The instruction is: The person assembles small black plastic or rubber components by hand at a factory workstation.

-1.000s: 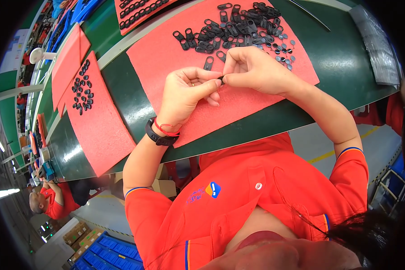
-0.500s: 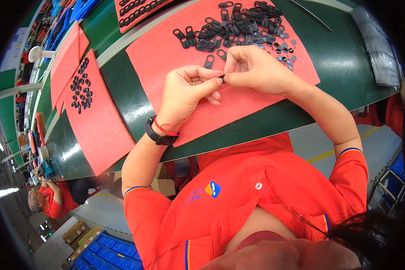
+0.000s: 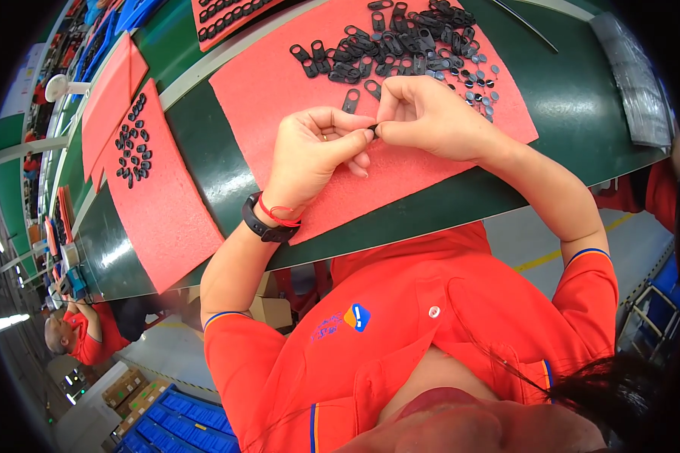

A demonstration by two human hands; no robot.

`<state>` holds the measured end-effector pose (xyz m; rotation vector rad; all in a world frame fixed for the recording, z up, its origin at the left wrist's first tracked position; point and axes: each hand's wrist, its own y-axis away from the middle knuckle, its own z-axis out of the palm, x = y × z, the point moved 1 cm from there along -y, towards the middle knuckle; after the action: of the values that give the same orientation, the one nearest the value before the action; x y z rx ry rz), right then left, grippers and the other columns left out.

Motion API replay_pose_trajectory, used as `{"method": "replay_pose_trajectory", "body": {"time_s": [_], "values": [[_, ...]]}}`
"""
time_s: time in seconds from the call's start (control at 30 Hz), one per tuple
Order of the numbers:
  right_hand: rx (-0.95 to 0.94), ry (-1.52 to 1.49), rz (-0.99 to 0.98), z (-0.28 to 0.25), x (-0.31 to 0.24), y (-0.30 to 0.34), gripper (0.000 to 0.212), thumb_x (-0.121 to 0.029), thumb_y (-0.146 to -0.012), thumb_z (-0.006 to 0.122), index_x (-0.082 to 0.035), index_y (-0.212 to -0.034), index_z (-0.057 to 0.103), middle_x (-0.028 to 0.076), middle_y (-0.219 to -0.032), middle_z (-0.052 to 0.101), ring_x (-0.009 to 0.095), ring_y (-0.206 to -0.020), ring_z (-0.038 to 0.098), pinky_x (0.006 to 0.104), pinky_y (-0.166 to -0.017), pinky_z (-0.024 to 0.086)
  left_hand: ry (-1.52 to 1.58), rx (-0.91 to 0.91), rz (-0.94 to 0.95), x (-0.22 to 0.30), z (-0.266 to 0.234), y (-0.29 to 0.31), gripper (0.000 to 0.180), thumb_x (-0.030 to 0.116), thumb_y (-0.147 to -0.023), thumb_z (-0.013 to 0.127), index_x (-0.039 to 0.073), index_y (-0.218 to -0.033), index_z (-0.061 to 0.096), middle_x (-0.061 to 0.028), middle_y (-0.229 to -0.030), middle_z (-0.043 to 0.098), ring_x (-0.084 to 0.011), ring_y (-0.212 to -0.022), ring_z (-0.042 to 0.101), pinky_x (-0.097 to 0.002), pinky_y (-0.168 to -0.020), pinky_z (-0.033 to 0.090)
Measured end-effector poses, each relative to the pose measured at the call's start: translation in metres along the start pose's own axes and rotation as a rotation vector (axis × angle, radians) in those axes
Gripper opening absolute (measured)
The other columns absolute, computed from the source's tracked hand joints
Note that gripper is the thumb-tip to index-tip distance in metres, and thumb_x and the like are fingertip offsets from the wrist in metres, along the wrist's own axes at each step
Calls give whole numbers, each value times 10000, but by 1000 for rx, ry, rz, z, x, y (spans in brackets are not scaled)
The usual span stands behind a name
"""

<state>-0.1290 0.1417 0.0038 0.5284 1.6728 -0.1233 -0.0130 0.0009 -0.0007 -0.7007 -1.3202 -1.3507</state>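
Note:
My left hand (image 3: 319, 148) and my right hand (image 3: 431, 117) meet over a pink foam sheet (image 3: 257, 106). Between their thumbs and forefingers they pinch a small black piece (image 3: 373, 130), mostly hidden by the fingertips. Both hands are closed on it. Just beyond the fingers lie two loose black oblong parts with a ring-shaped end, one of them this black part (image 3: 350, 100). Farther back is a heap of the same black parts (image 3: 385, 49). To its right, beside my right hand, several small round silvery discs (image 3: 480, 79) are scattered on the foam.
On the left, another pink foam sheet (image 3: 162, 234) carries several small black pieces (image 3: 134, 147). A pink tray (image 3: 230, 19) with rows of black parts stands at the back. Clear plastic packaging (image 3: 635, 83) lies at the green table's (image 3: 559, 90) right end. A co-worker (image 3: 91, 332) sits far left.
Both hands stay together, pinching the small black piece, with hardly any movement. The view has shifted very slightly.

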Motion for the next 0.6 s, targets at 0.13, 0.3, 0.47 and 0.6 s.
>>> {"method": "replay_pose_trajectory", "body": {"time_s": [0.13,0.3,0.47,0.6], "values": [[-2,32,3,0,1,-1,122,-95,-745,612,-36,-737,506,-9,-692,511,46,-658,450,214,-581,360,-24,3,-3,-2,-1,-1,111,-11,-802,614,-55,-904,615,-80,-752,635,-85,-544,572,-203,-484,484],[-8,10,5,-1,0,-1,112,-81,-744,614,-26,-741,517,-1,-699,527,44,-666,461,212,-585,363,-7,-14,16,-1,-1,-1,143,8,-801,614,-80,-913,600,-102,-727,635,-106,-557,606,-220,-499,520],[-36,-50,17,-4,1,-2,105,-91,-753,618,-29,-747,533,-11,-706,537,34,-658,454,201,-579,349,36,-23,20,-1,-4,-3,144,8,-802,615,-80,-915,601,-107,-744,641,-110,-566,610,-220,-501,521],[-55,-65,21,-5,-1,-1,104,-99,-757,624,-35,-752,542,-21,-709,540,28,-647,448,191,-573,335,50,-48,17,-1,-5,-3,150,7,-801,619,-83,-919,598,-113,-755,644,-113,-575,614,-221,-507,525]]}}
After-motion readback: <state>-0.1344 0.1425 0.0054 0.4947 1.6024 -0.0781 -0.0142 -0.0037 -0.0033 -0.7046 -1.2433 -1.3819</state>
